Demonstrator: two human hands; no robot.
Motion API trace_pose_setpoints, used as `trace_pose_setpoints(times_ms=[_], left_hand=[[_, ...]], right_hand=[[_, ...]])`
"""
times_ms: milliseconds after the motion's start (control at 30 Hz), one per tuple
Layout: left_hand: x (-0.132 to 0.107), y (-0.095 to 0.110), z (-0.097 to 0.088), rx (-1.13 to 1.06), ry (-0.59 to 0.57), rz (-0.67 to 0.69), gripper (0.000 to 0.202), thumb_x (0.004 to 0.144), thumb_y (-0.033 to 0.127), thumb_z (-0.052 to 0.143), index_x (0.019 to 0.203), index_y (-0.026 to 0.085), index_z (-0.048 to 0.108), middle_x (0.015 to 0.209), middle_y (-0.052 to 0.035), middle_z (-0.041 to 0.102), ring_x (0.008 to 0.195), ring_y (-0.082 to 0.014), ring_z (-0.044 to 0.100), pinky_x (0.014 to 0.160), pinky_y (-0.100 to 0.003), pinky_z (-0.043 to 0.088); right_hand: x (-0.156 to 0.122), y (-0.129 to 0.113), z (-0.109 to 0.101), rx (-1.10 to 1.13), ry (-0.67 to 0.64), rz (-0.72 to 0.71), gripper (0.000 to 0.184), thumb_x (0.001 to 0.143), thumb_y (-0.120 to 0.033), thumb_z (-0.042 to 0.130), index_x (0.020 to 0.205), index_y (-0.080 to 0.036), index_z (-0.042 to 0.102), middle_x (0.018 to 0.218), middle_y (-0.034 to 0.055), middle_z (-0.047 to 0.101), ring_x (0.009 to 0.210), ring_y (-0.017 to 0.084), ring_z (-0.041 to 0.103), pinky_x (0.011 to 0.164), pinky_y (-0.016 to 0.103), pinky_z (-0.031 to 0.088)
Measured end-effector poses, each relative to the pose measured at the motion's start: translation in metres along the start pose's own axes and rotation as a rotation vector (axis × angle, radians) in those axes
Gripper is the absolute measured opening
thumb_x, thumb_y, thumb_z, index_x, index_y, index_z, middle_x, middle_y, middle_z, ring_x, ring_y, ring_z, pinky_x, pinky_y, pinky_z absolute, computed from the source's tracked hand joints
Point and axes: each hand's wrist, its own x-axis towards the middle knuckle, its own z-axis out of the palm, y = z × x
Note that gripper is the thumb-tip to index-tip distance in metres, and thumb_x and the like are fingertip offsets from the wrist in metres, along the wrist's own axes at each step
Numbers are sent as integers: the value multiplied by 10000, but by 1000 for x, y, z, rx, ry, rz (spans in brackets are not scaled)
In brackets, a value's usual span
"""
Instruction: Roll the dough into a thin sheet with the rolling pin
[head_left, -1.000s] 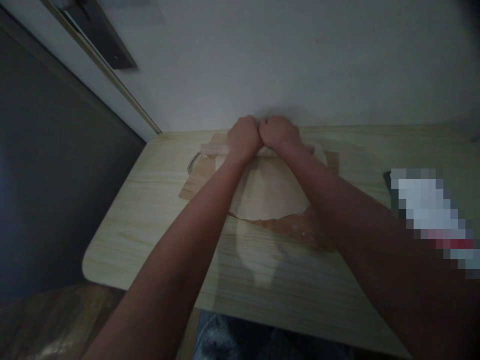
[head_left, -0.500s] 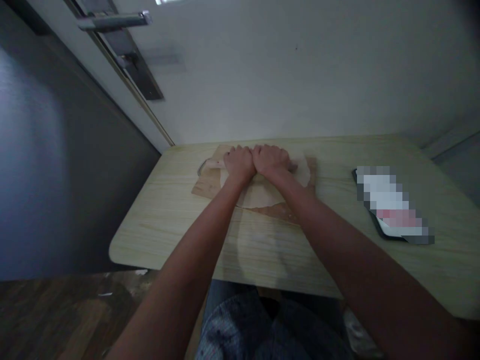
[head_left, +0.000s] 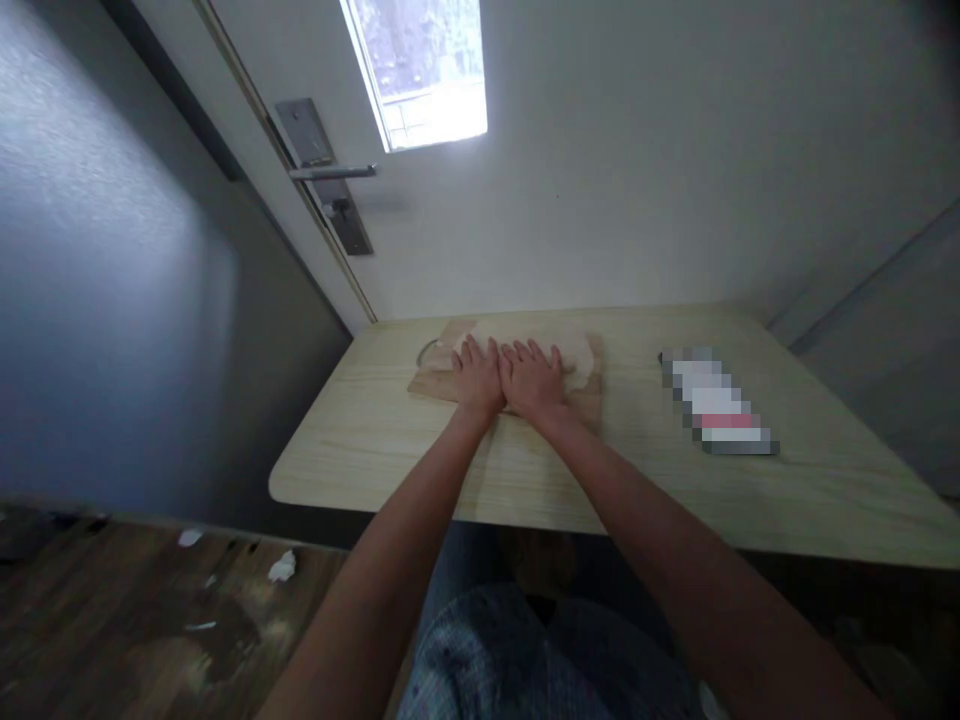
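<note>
A thin, pale sheet of dough [head_left: 579, 347] lies spread on a wooden cutting board [head_left: 435, 385], which has a metal ring at its left end. Over the dough, my left hand [head_left: 478, 378] and my right hand [head_left: 531, 376] rest side by side, palms down and touching at the thumbs. The fingers of both are stretched forward and a little apart. A wooden rolling pin [head_left: 571, 370] lies crosswise beneath the palms, mostly hidden, with its right end just showing beside my right hand.
The board lies on a light wood table [head_left: 360, 440] against a white door with a metal handle [head_left: 334, 172] and a bright window [head_left: 427, 70]. To the right is a phone-like object [head_left: 716, 400], blurred out. Paper scraps [head_left: 283, 567] litter the dark floor.
Both hands have come back toward me over the dough. Their fingers, earlier curled over the rolling pin, are now stretched out. The view has tilted up, bringing the window in.
</note>
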Motion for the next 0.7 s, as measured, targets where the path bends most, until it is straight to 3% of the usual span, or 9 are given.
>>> trace_pose_setpoints(times_ms=[300,500,700], left_hand=[[-9,-2,-2,0,30,12,462,889,313,202,1307,162,325,1348,-208,318,1220,-269,343,984,-423,226],[0,-2,-2,4,-12,16,464,885,319,198,1311,177,315,1332,-174,362,1212,-257,352,986,-434,216],[15,-1,7,-15,41,19,464,892,331,168,1292,173,342,1301,-151,407,1215,-254,337,988,-422,204]], right_hand=[[-9,-3,-4,7,-18,-4,429,883,-311,210,1202,-233,486,1278,36,467,1209,197,342,1007,455,107],[-1,0,-1,6,-26,5,433,885,-309,202,1198,-231,491,1287,34,457,1220,194,327,1008,458,104],[17,3,5,11,4,17,435,885,-312,201,1118,-215,555,1251,39,495,1220,195,322,998,454,122]])
